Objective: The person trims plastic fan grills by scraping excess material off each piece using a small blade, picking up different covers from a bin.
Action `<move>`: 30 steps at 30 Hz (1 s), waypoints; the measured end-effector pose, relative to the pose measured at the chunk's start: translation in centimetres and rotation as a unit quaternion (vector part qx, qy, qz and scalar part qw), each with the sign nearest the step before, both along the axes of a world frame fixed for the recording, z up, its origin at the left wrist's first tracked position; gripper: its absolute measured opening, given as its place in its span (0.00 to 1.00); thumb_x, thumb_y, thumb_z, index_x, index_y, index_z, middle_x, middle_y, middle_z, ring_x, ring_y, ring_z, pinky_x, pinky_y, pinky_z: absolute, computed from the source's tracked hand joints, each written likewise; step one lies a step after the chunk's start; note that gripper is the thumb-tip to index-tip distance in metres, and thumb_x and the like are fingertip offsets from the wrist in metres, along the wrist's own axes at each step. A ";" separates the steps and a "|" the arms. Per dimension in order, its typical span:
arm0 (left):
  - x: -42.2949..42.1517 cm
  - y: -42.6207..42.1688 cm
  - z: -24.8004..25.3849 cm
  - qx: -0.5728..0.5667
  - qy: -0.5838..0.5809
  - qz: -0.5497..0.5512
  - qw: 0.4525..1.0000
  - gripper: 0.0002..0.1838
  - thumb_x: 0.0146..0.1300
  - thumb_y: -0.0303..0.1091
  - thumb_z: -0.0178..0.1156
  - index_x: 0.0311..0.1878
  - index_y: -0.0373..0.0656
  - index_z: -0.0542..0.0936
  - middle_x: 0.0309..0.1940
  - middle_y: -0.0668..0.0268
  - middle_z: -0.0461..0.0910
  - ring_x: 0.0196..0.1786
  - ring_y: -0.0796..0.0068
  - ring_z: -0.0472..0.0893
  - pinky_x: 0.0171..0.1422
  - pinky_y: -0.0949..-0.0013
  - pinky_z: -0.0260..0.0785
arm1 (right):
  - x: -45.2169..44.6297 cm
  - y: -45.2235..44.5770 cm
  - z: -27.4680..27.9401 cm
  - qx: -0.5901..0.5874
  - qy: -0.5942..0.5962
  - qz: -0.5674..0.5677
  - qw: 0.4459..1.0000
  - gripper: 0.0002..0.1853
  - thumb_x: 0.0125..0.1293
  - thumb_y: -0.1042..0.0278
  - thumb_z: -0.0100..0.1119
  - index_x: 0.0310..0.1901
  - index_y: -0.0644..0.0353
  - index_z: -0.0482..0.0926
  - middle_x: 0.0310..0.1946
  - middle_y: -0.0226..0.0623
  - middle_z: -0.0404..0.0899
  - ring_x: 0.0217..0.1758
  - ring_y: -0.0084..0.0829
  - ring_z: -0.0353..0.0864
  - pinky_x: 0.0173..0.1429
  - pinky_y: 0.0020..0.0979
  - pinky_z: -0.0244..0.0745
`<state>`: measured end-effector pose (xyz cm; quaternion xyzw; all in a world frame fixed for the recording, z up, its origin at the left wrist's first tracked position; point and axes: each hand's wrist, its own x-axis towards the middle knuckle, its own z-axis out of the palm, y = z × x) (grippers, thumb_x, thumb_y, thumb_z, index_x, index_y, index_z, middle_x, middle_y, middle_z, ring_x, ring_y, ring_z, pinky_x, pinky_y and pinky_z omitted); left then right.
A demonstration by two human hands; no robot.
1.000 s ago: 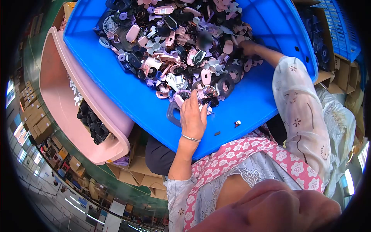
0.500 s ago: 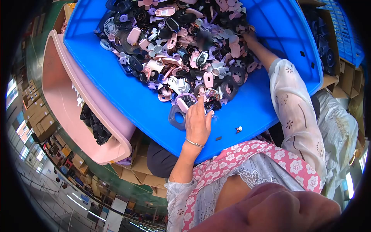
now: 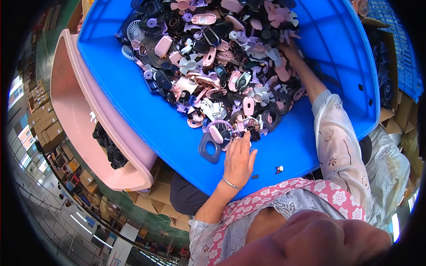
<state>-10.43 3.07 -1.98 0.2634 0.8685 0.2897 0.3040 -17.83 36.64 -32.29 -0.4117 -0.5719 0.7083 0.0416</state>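
Observation:
My left hand (image 3: 239, 160), a bracelet at its wrist, is open at the near edge of a heap of small plastic fan parts. Its outstretched fingertips reach toward a small tangle of copper-coloured wire (image 3: 252, 124). Just left of this hand lie a dark flat ring (image 3: 209, 148) and a pink oval casing (image 3: 216, 134). My right hand (image 3: 289, 49) reaches into the far right of the heap, close to a pink fan blade (image 3: 278, 17). Its fingers are partly hidden among the parts, so whether they hold anything does not show.
The heap lies in a large blue bin (image 3: 142, 128). On its near floor lie a small black-and-white figure (image 3: 279, 169) and a dark strip (image 3: 255, 177). A pink tub (image 3: 66, 115) with black parts stands left. Cardboard boxes (image 3: 162, 199) and a plastic bag (image 3: 386, 164) sit around.
The view has shifted, so the bin appears lower and farther right. My left hand has drawn back slightly from the heap, its fingers now closer together. My right hand stays among the parts.

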 end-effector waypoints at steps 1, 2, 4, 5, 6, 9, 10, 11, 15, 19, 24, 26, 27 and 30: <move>0.0 0.0 0.0 -0.007 -0.003 -0.004 1.000 0.30 0.55 0.27 0.60 0.60 0.31 0.64 0.45 0.46 0.73 0.49 0.48 0.72 0.54 0.57 0.64 | -0.6 -0.1 0.2 -0.014 -0.006 0.014 1.000 0.27 0.54 0.69 0.64 0.56 0.57 0.66 0.32 0.35 0.78 0.21 0.27 0.74 0.24 0.29 0.68; 0.0 0.2 0.1 -0.012 -0.004 -0.002 1.000 0.30 0.55 0.27 0.60 0.60 0.31 0.64 0.45 0.46 0.73 0.49 0.48 0.72 0.54 0.57 0.64 | -1.2 -0.2 0.3 -0.028 -0.013 0.029 0.999 0.25 0.55 0.68 0.63 0.54 0.58 0.68 0.31 0.35 0.78 0.21 0.28 0.74 0.25 0.29 0.68; -0.3 0.6 0.3 -0.001 -0.023 -0.004 1.000 0.30 0.55 0.27 0.61 0.61 0.32 0.63 0.45 0.46 0.73 0.49 0.48 0.72 0.55 0.57 0.64 | -3.8 1.2 -1.2 -0.043 -0.149 0.122 0.980 0.15 0.60 0.63 0.56 0.46 0.59 0.74 0.26 0.35 0.75 0.19 0.22 0.69 0.23 0.27 0.64; -0.4 0.7 0.4 -0.002 -0.018 -0.002 1.000 0.30 0.55 0.27 0.61 0.61 0.33 0.63 0.45 0.46 0.73 0.50 0.49 0.72 0.55 0.57 0.64 | -4.2 2.0 -3.9 -0.034 -0.189 0.191 0.963 0.14 0.61 0.59 0.55 0.43 0.60 0.77 0.31 0.37 0.77 0.25 0.24 0.74 0.29 0.28 0.69; -0.5 0.9 0.4 -0.001 -0.014 -0.002 1.000 0.30 0.55 0.27 0.61 0.61 0.33 0.63 0.45 0.46 0.73 0.50 0.49 0.72 0.55 0.57 0.64 | -4.8 1.9 -3.4 -0.033 -0.185 0.192 0.963 0.14 0.61 0.59 0.55 0.43 0.60 0.77 0.31 0.37 0.77 0.25 0.24 0.74 0.29 0.28 0.69; -0.5 1.2 0.8 0.011 0.006 -0.003 1.000 0.30 0.55 0.28 0.61 0.61 0.33 0.63 0.45 0.46 0.73 0.50 0.49 0.72 0.56 0.57 0.64 | -5.5 0.2 -1.0 0.020 -0.163 0.253 0.953 0.15 0.60 0.61 0.56 0.46 0.60 0.77 0.39 0.38 0.78 0.37 0.27 0.76 0.41 0.30 0.71; -0.3 1.2 0.8 0.020 0.008 -0.007 1.000 0.31 0.55 0.28 0.61 0.61 0.33 0.63 0.45 0.47 0.73 0.50 0.49 0.72 0.56 0.57 0.64 | -5.2 -0.9 0.0 -0.008 -0.096 0.262 0.960 0.16 0.60 0.63 0.57 0.48 0.58 0.76 0.43 0.37 0.77 0.44 0.28 0.74 0.48 0.32 0.69; -0.1 1.2 0.9 0.027 0.009 -0.010 1.000 0.31 0.55 0.28 0.61 0.61 0.33 0.63 0.45 0.47 0.73 0.50 0.50 0.72 0.55 0.57 0.63 | -4.7 -1.9 1.1 -0.038 -0.031 0.270 0.962 0.17 0.59 0.64 0.59 0.49 0.57 0.76 0.48 0.36 0.77 0.50 0.28 0.72 0.55 0.35 0.67; 0.6 1.6 1.6 0.049 0.033 -0.027 0.998 0.29 0.55 0.28 0.61 0.60 0.33 0.64 0.44 0.50 0.73 0.48 0.53 0.73 0.54 0.58 0.64 | -2.9 -4.6 4.9 -0.136 -0.110 0.288 0.942 0.07 0.58 0.67 0.57 0.39 0.51 0.77 0.20 0.23 0.71 0.14 0.18 0.60 0.17 0.22 0.53; 1.3 1.3 1.3 0.057 0.055 -0.038 0.996 0.28 0.55 0.29 0.60 0.58 0.34 0.64 0.44 0.53 0.73 0.48 0.56 0.72 0.54 0.59 0.63 | -1.4 -9.1 6.8 -0.099 -0.056 0.357 0.927 0.07 0.58 0.72 0.54 0.38 0.53 0.77 0.21 0.25 0.72 0.17 0.18 0.63 0.18 0.23 0.53; 1.8 1.0 0.6 0.081 0.123 -0.033 0.989 0.24 0.55 0.30 0.59 0.55 0.36 0.67 0.40 0.53 0.74 0.46 0.54 0.73 0.52 0.59 0.65 | -0.7 -10.3 11.8 -0.062 -0.093 0.407 0.907 0.08 0.59 0.72 0.53 0.40 0.55 0.77 0.21 0.26 0.72 0.18 0.18 0.65 0.21 0.22 0.58; 2.0 1.0 0.8 0.079 0.109 -0.042 0.990 0.23 0.55 0.30 0.59 0.54 0.36 0.67 0.39 0.54 0.74 0.45 0.55 0.73 0.51 0.59 0.65 | 0.1 -11.8 15.3 -0.018 -0.081 0.435 0.896 0.08 0.58 0.71 0.55 0.40 0.57 0.77 0.23 0.26 0.73 0.24 0.19 0.68 0.26 0.24 0.62; 2.1 1.1 0.8 0.072 0.092 -0.060 0.991 0.21 0.55 0.30 0.59 0.52 0.37 0.68 0.38 0.55 0.74 0.44 0.55 0.74 0.49 0.58 0.65 | 0.3 -12.8 18.4 -0.003 -0.114 0.470 0.875 0.09 0.57 0.70 0.56 0.41 0.58 0.77 0.25 0.26 0.74 0.28 0.20 0.70 0.30 0.25 0.65; 2.8 0.9 0.5 0.065 0.091 -0.101 0.988 0.18 0.55 0.30 0.58 0.48 0.38 0.69 0.35 0.55 0.75 0.41 0.55 0.75 0.47 0.57 0.67 | 2.4 -18.6 15.5 0.099 0.091 0.529 0.838 0.16 0.59 0.71 0.54 0.50 0.61 0.75 0.33 0.25 0.77 0.34 0.16 0.68 0.40 0.23 0.67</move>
